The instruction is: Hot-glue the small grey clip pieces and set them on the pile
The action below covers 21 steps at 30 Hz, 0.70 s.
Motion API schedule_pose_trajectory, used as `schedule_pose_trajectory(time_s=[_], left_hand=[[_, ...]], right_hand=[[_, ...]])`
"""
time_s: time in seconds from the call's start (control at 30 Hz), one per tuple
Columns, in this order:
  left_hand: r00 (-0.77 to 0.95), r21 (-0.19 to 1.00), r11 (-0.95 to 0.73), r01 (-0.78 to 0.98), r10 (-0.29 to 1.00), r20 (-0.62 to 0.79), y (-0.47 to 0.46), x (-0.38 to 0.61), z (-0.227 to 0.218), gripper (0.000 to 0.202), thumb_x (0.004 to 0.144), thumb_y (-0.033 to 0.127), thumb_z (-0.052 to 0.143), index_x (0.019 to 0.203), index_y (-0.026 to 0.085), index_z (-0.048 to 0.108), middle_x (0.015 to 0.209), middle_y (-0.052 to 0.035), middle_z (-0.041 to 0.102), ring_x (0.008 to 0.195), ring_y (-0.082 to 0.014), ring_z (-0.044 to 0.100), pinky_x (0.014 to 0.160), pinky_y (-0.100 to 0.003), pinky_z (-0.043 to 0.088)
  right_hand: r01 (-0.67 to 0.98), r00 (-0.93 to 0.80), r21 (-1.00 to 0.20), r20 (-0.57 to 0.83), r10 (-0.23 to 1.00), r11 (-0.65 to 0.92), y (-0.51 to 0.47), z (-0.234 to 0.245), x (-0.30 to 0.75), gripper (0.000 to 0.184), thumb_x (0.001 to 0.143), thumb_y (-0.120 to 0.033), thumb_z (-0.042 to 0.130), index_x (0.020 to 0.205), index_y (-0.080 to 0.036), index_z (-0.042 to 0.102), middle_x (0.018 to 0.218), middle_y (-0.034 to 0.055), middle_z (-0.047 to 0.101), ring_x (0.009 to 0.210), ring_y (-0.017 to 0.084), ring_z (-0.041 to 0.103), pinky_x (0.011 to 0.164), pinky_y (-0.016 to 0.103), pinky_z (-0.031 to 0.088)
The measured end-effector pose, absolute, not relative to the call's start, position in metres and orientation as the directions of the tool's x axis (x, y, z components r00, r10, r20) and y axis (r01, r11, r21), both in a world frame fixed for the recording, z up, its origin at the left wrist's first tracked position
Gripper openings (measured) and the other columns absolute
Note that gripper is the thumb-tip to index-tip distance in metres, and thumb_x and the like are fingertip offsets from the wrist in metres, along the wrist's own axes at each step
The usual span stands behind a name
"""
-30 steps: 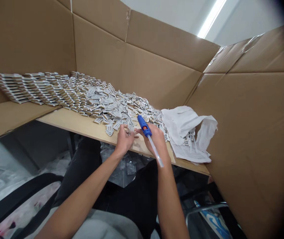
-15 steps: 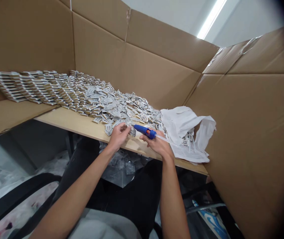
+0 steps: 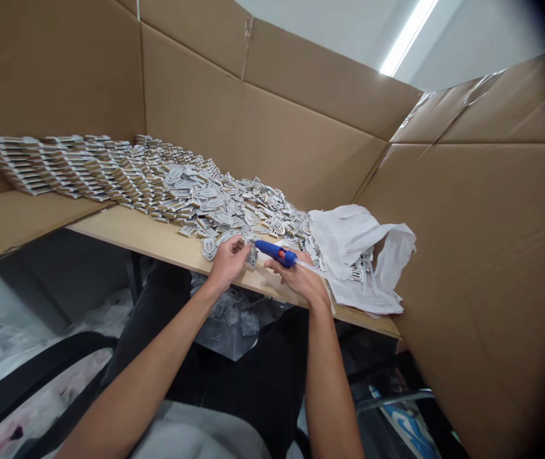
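Swung round since a second ago, when its back end pointed toward the person, the blue glue gun now lies nearly level, its nozzle aimed left; the two hands, close together then, are a little farther apart. Fingers of the right hand are wrapped about the gun's near side, with a clear stick running out of its back end over that hand. Thumb and fingers of the left hand are pinched on a small grey piece, held near the front edge of the wooden surface. Its far side meets or nearly meets the nozzle; whether they touch cannot be told. Just beyond the hands spreads a loose heap of grey pieces, some lying across one another, and to its left stand overlapping stacked rows with white and tan edges. Crumpled white wrapping sits right of the heap, more pieces showing in its opening. Cardboard walls rise behind and on both sides of the surface, and clear plastic lies below its front edge, between the person's dark-clad legs.
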<state>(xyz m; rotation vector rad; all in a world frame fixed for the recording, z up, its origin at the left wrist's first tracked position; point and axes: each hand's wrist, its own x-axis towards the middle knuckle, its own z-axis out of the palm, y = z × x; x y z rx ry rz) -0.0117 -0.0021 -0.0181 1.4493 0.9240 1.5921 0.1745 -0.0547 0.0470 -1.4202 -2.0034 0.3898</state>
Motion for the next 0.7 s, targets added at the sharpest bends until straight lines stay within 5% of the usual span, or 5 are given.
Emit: schedule_pose_trajectory(time_s=[0.7], left_hand=[[-0.033, 0.868, -0.49, 0.085, 0.869, 0.494, -0.0065, -0.0142, -0.0154, 0.022, 0.088, 0.035, 0.061, 0.074, 0.02, 0.054, 0.065, 0.0029, 0.051, 0.06, -0.0127, 0.049, 0.057, -0.024, 0.036]], right_hand=[[0.757, -0.161, -0.577, 0.289, 0.944, 0.306, -0.0515, 0.0426, 0.1772, 0.039, 0.087, -0.054, 0.066, 0.065, -0.022, 0.059, 0.056, -0.0008, 0.061, 0.057, 0.016, 0.057, 0.063, 0.026, 0.045]])
